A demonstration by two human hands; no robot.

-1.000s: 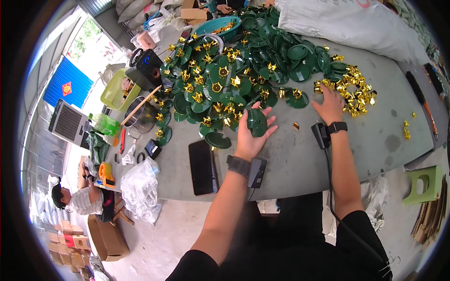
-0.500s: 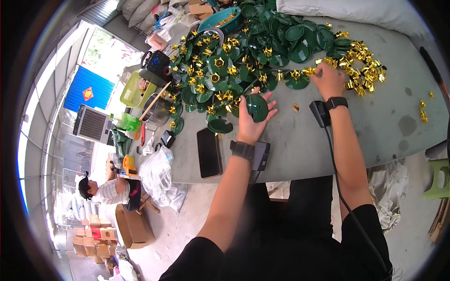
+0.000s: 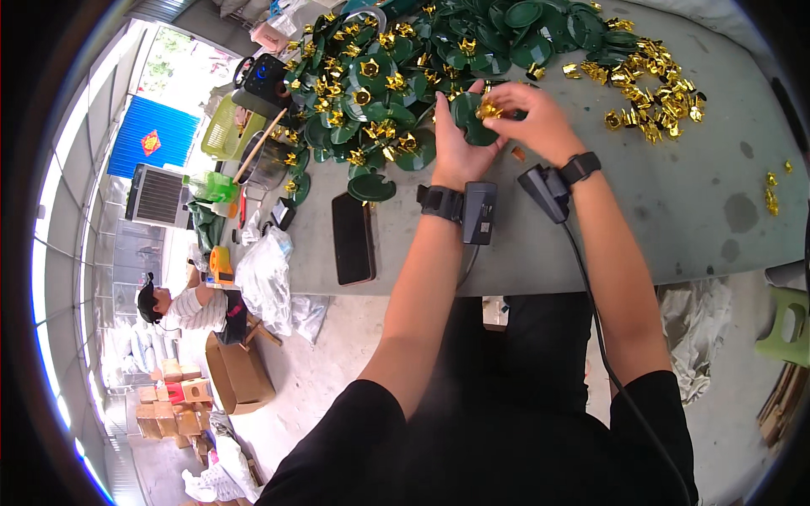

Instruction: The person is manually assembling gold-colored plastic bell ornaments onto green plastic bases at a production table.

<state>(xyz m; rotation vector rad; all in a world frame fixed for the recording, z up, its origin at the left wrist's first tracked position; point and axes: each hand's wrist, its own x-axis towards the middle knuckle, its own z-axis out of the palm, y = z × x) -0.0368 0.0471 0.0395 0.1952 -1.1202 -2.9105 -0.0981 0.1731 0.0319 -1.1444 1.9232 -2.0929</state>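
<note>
My left hand [image 3: 460,156] holds a round dark green plastic disc [image 3: 467,118] between thumb and fingers, above the table's middle. Pinched in the fingertips of my right hand [image 3: 536,122] is a small shiny gold clip [image 3: 488,109], against the face of that disc; whether it sits in the disc's hole I cannot tell. Beyond and to the left spreads a heap of green discs [image 3: 405,72], many bearing gold clips. A pile of loose gold clips [image 3: 654,88] lies to the right of my right hand.
A black phone [image 3: 353,240] lies on the grey-green table [image 3: 574,253], left of my left forearm. Further left are a plastic bag [image 3: 266,270], a metal pot [image 3: 266,160], a black device [image 3: 263,84] and a green basket [image 3: 226,126]. Another person [image 3: 194,305] sits beyond the table's left side.
My right hand has moved left from the clip pile to the disc, bringing a gold clip. The disc has risen slightly in my left hand, and the view has shifted.
</note>
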